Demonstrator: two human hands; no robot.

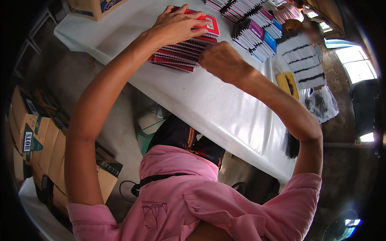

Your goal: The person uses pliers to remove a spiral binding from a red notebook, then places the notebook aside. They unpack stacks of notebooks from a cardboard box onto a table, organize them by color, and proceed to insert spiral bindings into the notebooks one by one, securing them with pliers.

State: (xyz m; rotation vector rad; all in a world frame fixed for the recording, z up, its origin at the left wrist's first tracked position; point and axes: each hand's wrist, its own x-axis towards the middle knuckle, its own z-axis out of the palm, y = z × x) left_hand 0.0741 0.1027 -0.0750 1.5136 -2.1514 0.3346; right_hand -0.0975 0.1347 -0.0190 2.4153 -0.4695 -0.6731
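A stack of red spiral-bound notebooks (pixel 177 54) lies at the far side of the white-covered table (pixel 193 96), its layers a little uneven. My left hand (pixel 179 26) rests over the top red notebook (pixel 213 27), fingers spread across its cover. At the stack's right side is my right hand (pixel 225 60), closed with the fingers curled toward the notebook edges. Its fingertips are turned away, so whatever they grip, if anything, is hidden.
Stacks of notebooks with purple and blue covers (pixel 257 34) stand at the far right, beside rows of white bound pads (pixel 301 60). A yellow container (pixel 288 83) and a clear plastic bag (pixel 322 104) are near them. Cardboard boxes (pixel 44 136) fill the left. Another person (pixel 290 13) is beyond.
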